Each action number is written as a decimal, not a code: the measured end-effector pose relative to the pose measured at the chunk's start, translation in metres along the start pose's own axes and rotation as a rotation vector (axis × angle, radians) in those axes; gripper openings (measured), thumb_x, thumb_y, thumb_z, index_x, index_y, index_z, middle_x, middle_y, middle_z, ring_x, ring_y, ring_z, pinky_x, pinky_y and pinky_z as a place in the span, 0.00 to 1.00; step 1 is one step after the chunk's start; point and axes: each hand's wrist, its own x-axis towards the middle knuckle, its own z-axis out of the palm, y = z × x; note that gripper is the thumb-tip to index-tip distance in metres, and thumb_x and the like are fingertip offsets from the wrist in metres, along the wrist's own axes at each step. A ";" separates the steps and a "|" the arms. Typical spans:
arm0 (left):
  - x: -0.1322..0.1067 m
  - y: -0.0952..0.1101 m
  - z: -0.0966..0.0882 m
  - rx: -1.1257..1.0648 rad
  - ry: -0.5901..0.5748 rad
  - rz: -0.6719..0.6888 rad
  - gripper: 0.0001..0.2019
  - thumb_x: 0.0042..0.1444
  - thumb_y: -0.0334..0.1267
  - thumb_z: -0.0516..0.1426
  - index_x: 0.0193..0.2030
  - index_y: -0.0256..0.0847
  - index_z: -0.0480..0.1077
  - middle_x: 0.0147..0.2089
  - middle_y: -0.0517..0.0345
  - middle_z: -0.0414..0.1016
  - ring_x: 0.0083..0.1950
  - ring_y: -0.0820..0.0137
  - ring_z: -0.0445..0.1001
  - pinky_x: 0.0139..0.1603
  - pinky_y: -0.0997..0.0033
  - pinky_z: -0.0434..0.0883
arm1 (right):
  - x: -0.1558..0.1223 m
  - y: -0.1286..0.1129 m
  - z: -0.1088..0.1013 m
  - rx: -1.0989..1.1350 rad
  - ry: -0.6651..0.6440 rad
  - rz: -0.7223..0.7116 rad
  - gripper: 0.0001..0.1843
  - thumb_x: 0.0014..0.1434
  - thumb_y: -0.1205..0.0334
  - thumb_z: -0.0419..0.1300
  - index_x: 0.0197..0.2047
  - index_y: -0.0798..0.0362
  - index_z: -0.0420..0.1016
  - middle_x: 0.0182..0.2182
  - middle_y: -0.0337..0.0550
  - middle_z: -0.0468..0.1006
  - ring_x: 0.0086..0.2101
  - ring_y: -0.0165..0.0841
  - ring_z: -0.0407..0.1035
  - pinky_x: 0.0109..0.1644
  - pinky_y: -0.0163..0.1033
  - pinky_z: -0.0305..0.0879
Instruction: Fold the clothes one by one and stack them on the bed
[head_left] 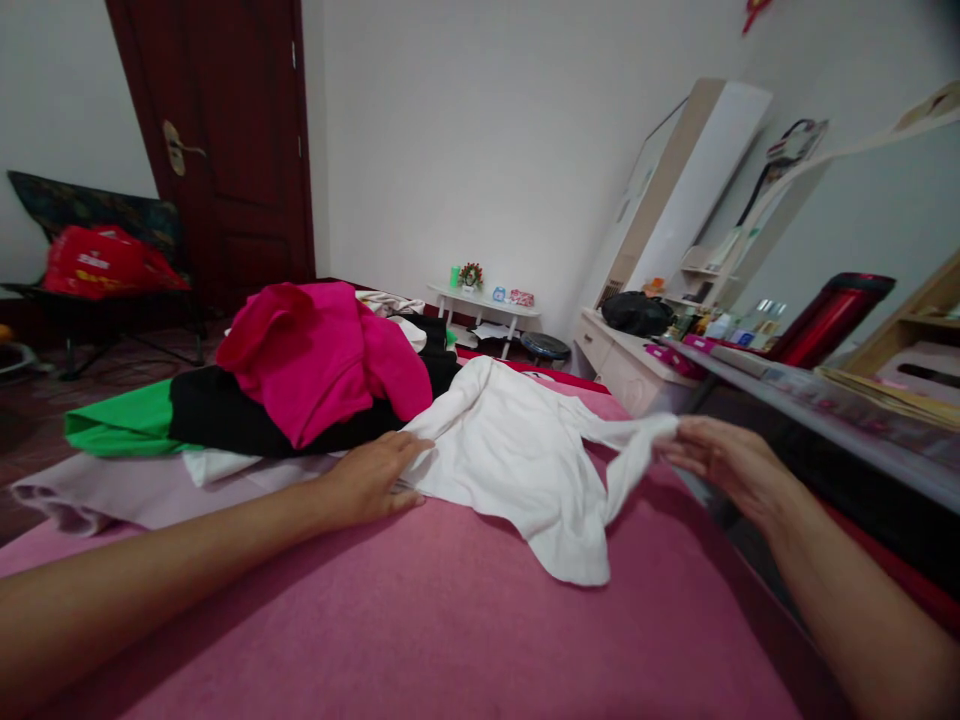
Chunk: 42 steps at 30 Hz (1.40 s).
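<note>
A white long-sleeved garment (517, 450) lies crumpled on the pink bedspread (420, 620). My left hand (371, 478) rests on its left edge, fingers curled and pinching the cloth against the bed. My right hand (720, 462) holds the end of one white sleeve, pulled out to the right and lifted a little. Just behind the white garment sits a pile of clothes: a magenta top (322, 355) on a black piece (225, 415), with a green one (120, 420) sticking out left.
A pale lilac cloth (135, 490) lies at the bed's left edge. A dark red door (217, 140) and a chair with a red bag (105, 262) stand at the left. A small white table (487, 300) is at the back. A cluttered dresser (637, 350) lines the right.
</note>
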 end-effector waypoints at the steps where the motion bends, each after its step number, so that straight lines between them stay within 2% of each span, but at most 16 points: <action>1: 0.001 0.001 0.001 0.013 0.003 -0.004 0.31 0.54 0.48 0.57 0.64 0.42 0.59 0.62 0.46 0.64 0.61 0.55 0.64 0.59 0.57 0.64 | 0.004 -0.010 0.006 0.173 0.035 -0.037 0.14 0.40 0.57 0.66 0.33 0.50 0.73 0.39 0.44 0.80 0.38 0.39 0.76 0.37 0.41 0.74; 3: 0.002 0.003 0.001 0.031 0.004 -0.009 0.31 0.54 0.47 0.56 0.64 0.43 0.59 0.60 0.47 0.65 0.60 0.55 0.64 0.58 0.57 0.64 | 0.002 -0.020 0.023 0.323 0.030 -0.094 0.23 0.43 0.54 0.67 0.44 0.45 0.71 0.53 0.42 0.72 0.51 0.39 0.70 0.48 0.44 0.72; 5: 0.002 0.004 0.001 0.041 0.011 -0.004 0.30 0.53 0.46 0.56 0.63 0.43 0.60 0.60 0.47 0.65 0.59 0.56 0.64 0.58 0.57 0.65 | -0.015 -0.019 0.042 0.210 -0.075 -0.146 0.27 0.47 0.53 0.66 0.51 0.43 0.68 0.57 0.43 0.69 0.54 0.39 0.67 0.52 0.45 0.69; 9: 0.000 0.006 0.001 0.055 0.040 0.016 0.27 0.54 0.46 0.55 0.61 0.42 0.63 0.57 0.48 0.66 0.57 0.57 0.65 0.56 0.59 0.66 | -0.081 -0.004 0.074 -0.409 -0.597 -0.186 0.31 0.46 0.57 0.65 0.56 0.48 0.70 0.55 0.49 0.72 0.53 0.44 0.67 0.59 0.52 0.62; 12: 0.001 0.009 0.001 0.073 0.069 0.009 0.26 0.53 0.44 0.55 0.59 0.42 0.64 0.55 0.48 0.68 0.55 0.57 0.66 0.55 0.59 0.67 | -0.120 0.008 0.086 -0.825 -0.761 -0.325 0.40 0.43 0.64 0.64 0.62 0.47 0.64 0.63 0.48 0.61 0.60 0.46 0.57 0.64 0.53 0.52; 15: 0.003 0.014 0.000 0.092 0.073 0.002 0.27 0.49 0.39 0.56 0.58 0.42 0.65 0.53 0.48 0.69 0.53 0.56 0.68 0.52 0.59 0.68 | -0.128 0.020 0.089 -1.036 -0.661 -0.449 0.38 0.44 0.75 0.55 0.61 0.50 0.65 0.66 0.48 0.56 0.62 0.42 0.54 0.63 0.48 0.55; 19: 0.006 0.019 0.001 0.128 0.072 0.041 0.21 0.47 0.32 0.56 0.50 0.45 0.71 0.49 0.51 0.72 0.50 0.58 0.69 0.50 0.58 0.67 | -0.104 0.037 0.081 -1.079 -0.518 -0.486 0.24 0.46 0.77 0.49 0.43 0.50 0.76 0.46 0.46 0.77 0.47 0.39 0.70 0.49 0.41 0.64; 21: 0.010 0.020 -0.001 0.118 0.105 0.087 0.13 0.51 0.31 0.55 0.43 0.47 0.75 0.49 0.54 0.73 0.50 0.59 0.69 0.52 0.57 0.65 | -0.092 0.040 0.071 -0.986 -0.443 -0.461 0.18 0.47 0.74 0.48 0.35 0.50 0.76 0.36 0.43 0.79 0.39 0.38 0.72 0.43 0.40 0.64; 24: 0.014 0.026 -0.013 0.011 0.207 0.184 0.11 0.57 0.31 0.53 0.40 0.46 0.76 0.51 0.56 0.74 0.53 0.60 0.69 0.54 0.57 0.63 | -0.083 0.030 0.052 -0.772 -0.321 -0.433 0.16 0.45 0.70 0.48 0.31 0.50 0.75 0.32 0.41 0.79 0.36 0.39 0.71 0.41 0.41 0.63; 28: 0.010 0.046 -0.055 -0.247 0.232 0.300 0.13 0.59 0.30 0.50 0.45 0.41 0.73 0.48 0.54 0.76 0.50 0.66 0.71 0.54 0.65 0.65 | -0.089 -0.003 0.024 -0.540 -0.229 -0.317 0.16 0.40 0.68 0.48 0.29 0.49 0.75 0.30 0.40 0.78 0.32 0.37 0.71 0.36 0.38 0.64; 30: 0.002 0.059 -0.080 -0.346 0.130 0.265 0.12 0.61 0.31 0.49 0.44 0.39 0.73 0.42 0.55 0.77 0.44 0.69 0.73 0.48 0.71 0.67 | -0.096 -0.019 0.010 -0.503 -0.228 -0.250 0.13 0.39 0.67 0.49 0.26 0.49 0.74 0.26 0.39 0.76 0.27 0.36 0.68 0.31 0.37 0.62; 32: -0.008 0.070 -0.099 -0.404 -0.021 0.231 0.10 0.62 0.33 0.50 0.41 0.39 0.73 0.37 0.57 0.76 0.38 0.71 0.73 0.41 0.75 0.67 | -0.105 -0.030 -0.003 -0.497 -0.326 -0.166 0.07 0.41 0.66 0.52 0.22 0.50 0.71 0.21 0.39 0.73 0.25 0.34 0.65 0.28 0.35 0.60; 35: -0.023 0.081 -0.108 -0.437 -0.324 0.243 0.08 0.60 0.32 0.52 0.37 0.39 0.73 0.32 0.60 0.76 0.33 0.72 0.72 0.35 0.78 0.66 | -0.118 -0.032 -0.018 -0.465 -0.723 0.065 0.04 0.47 0.61 0.59 0.26 0.52 0.72 0.22 0.39 0.71 0.25 0.32 0.65 0.28 0.33 0.60; 38: -0.032 0.088 -0.096 -0.472 -0.706 0.271 0.08 0.55 0.28 0.55 0.33 0.39 0.75 0.29 0.60 0.76 0.30 0.73 0.73 0.30 0.80 0.66 | -0.117 -0.017 -0.023 -0.332 -1.074 0.249 0.24 0.47 0.52 0.66 0.47 0.52 0.72 0.34 0.43 0.76 0.27 0.29 0.68 0.29 0.33 0.63; 40: -0.030 0.093 -0.083 -0.513 -0.904 0.278 0.06 0.54 0.29 0.57 0.32 0.38 0.76 0.28 0.59 0.76 0.28 0.73 0.72 0.27 0.80 0.65 | -0.104 -0.001 -0.019 -0.294 -1.011 0.234 0.37 0.48 0.46 0.65 0.59 0.51 0.63 0.42 0.47 0.74 0.27 0.28 0.68 0.29 0.33 0.64; 42: -0.019 0.096 -0.070 -0.536 -0.923 0.288 0.05 0.53 0.34 0.59 0.37 0.39 0.77 0.28 0.59 0.76 0.28 0.72 0.73 0.27 0.80 0.66 | -0.082 0.018 -0.009 -0.399 -0.733 0.166 0.44 0.50 0.43 0.62 0.65 0.51 0.52 0.49 0.52 0.71 0.28 0.30 0.69 0.28 0.36 0.66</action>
